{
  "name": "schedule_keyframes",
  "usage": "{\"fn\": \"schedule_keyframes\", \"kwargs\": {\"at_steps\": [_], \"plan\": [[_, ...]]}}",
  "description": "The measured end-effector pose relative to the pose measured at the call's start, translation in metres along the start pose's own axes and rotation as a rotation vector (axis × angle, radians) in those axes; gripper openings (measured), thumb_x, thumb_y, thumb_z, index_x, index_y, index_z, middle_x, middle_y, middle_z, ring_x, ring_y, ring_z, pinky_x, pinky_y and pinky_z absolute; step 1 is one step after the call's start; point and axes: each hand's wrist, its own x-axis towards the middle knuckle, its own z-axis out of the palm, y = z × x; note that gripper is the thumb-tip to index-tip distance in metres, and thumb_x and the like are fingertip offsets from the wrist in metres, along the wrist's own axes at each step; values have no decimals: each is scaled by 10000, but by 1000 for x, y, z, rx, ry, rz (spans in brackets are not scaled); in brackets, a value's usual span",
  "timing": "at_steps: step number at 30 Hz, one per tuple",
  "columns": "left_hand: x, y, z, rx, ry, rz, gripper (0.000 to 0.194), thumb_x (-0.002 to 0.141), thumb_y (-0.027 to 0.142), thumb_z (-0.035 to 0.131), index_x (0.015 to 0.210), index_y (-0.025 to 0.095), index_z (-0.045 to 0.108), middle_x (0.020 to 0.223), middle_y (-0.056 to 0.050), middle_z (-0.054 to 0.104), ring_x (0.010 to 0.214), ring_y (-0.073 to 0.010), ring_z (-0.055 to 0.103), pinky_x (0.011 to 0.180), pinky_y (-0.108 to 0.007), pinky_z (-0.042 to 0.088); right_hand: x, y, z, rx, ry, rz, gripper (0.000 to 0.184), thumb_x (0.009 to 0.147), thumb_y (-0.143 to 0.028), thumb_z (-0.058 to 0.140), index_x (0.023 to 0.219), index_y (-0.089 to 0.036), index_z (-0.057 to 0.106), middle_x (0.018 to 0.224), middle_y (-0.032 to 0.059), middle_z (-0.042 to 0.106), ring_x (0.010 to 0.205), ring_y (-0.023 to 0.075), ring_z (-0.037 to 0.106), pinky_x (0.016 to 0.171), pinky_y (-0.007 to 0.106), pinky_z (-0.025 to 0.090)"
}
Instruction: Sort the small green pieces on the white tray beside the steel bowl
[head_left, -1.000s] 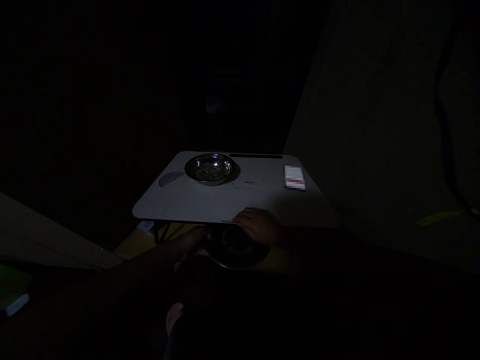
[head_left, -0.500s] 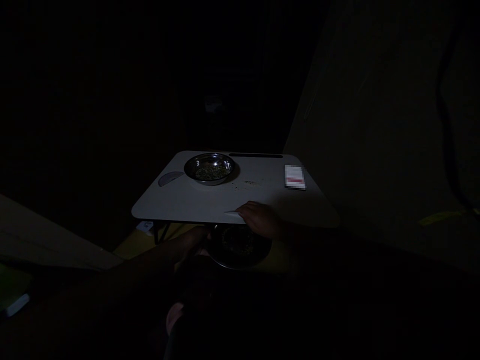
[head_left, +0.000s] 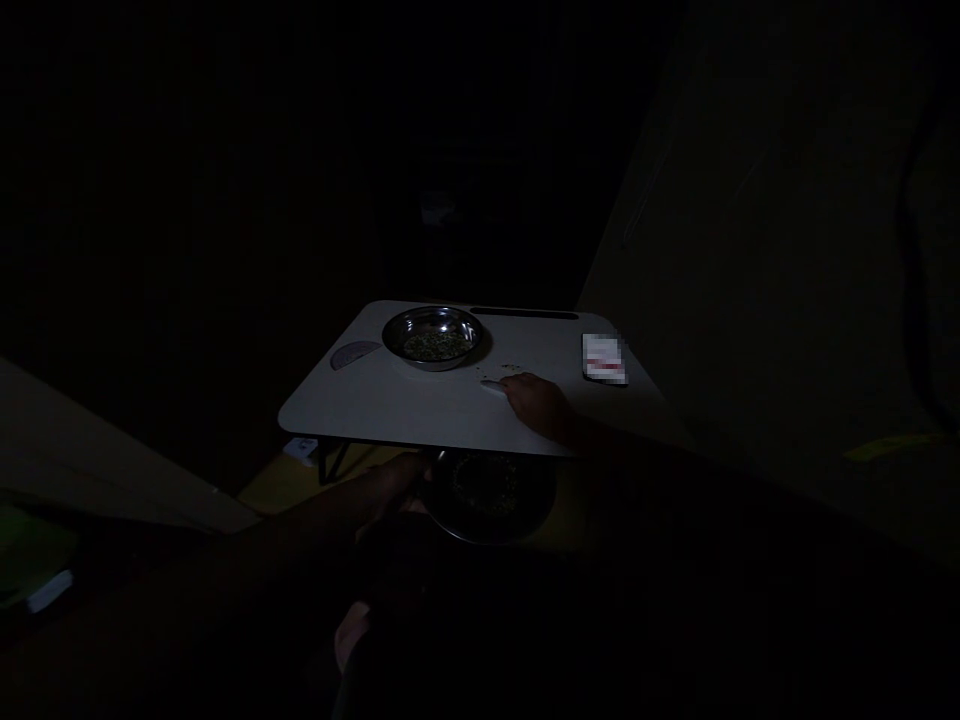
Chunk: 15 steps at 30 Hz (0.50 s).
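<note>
The scene is very dark. A small white folding table (head_left: 397, 410) stands in front of me. On it sits a steel bowl (head_left: 433, 337) holding greenish bits. My right hand (head_left: 536, 403) rests on the tabletop, fingers closed on a small pale flat thing (head_left: 493, 386), near a few scattered crumbs (head_left: 504, 368). Below the table's front edge my left hand (head_left: 397, 483) grips the rim of a dark round plate (head_left: 491, 495) that carries more greenish bits.
A white and red packet (head_left: 604, 358) lies at the table's right side. A grey half-round mark (head_left: 355, 354) shows left of the bowl. A long slot (head_left: 525, 314) runs along the far edge. A wall rises on the right. A yellowish floor shows under the table.
My right hand has moved from the table's front edge, above the plate, forward onto the tabletop toward the crumbs. The left hand and plate stayed put.
</note>
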Motion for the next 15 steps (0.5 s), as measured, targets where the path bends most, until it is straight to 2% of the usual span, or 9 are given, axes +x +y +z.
{"fn": "schedule_keyframes", "kwargs": {"at_steps": [7, 11, 15], "plan": [[-2, 1, 1, -67, -17, -19, 136, 536, 85, 413, 648, 138, 470, 473, 4, 499, 464, -128, 513, 517, -273, 451, 8, -8, -1, -36, -42, 22, 264, 798, -159, 303, 951, -147, 518, 922, 79, 576, 875, 166, 481, 752, 263, 335], [-2, 1, 1, -61, 19, -11, 146, 528, 80, 419, 652, 131, 477, 489, -3, 511, 444, -122, 501, 495, -270, 444, 8, -7, -3, -28, -45, 55, 275, 798, -156, 292, 950, -145, 521, 933, 87, 573, 885, 168, 474, 751, 260, 336], [1, -1, -1, -48, 3, -5, 134, 529, 105, 436, 654, 133, 478, 516, -6, 520, 467, -126, 511, 507, -276, 445, 5, -1, -2, -40, -35, 97, 285, 796, -160, 292, 982, -151, 508, 970, 81, 562, 886, 165, 475, 735, 256, 349]]}}
